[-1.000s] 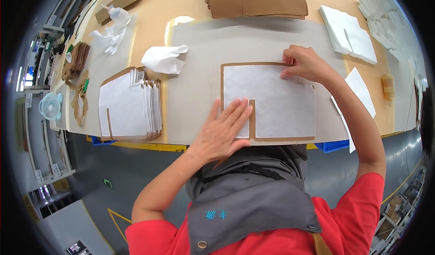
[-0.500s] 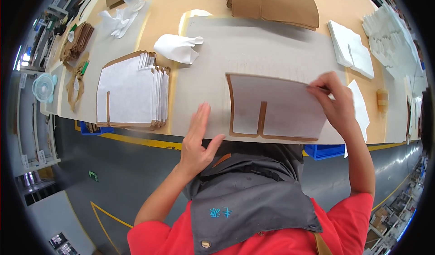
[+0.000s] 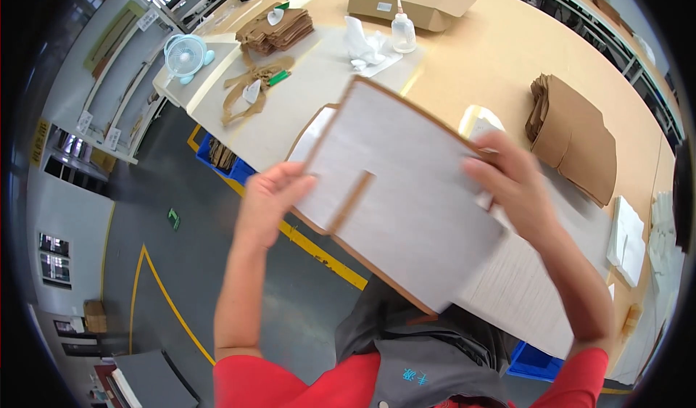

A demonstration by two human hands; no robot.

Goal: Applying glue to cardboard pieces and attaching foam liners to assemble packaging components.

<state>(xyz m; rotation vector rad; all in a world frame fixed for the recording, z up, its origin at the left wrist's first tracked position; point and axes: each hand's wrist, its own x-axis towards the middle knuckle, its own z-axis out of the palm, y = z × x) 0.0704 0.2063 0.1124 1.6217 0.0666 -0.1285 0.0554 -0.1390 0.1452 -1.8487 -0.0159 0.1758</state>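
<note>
Both my hands hold a flat brown-edged panel point(image 3: 413, 169) with a pale lining and a short brown strip running in from its near edge. It is tilted above the table's left front part. My left hand point(image 3: 262, 201) pinches its left edge, thumb on top. My right hand point(image 3: 516, 183), slightly blurred, grips its upper right edge. Under the panel, mostly hidden by it, lies a stack of similar lined panels point(image 3: 313, 136). Behind my right hand, a round-ended white piece point(image 3: 480, 120) lies on the table.
A folded brown stack point(image 3: 580, 139) and white sheets point(image 3: 628, 237) lie to the right. Farther back are a squeeze bottle point(image 3: 404, 34), crumpled white cloth point(image 3: 362, 49) and cardboard box point(image 3: 413, 2). Brown straps point(image 3: 235, 107), a small fan point(image 3: 185, 56) and a blue bin point(image 3: 215, 154) are leftward.
The view has swung left. The panel has come up off the table and over the left stack, still in my right hand. My left hand, empty before, now grips its left edge.
</note>
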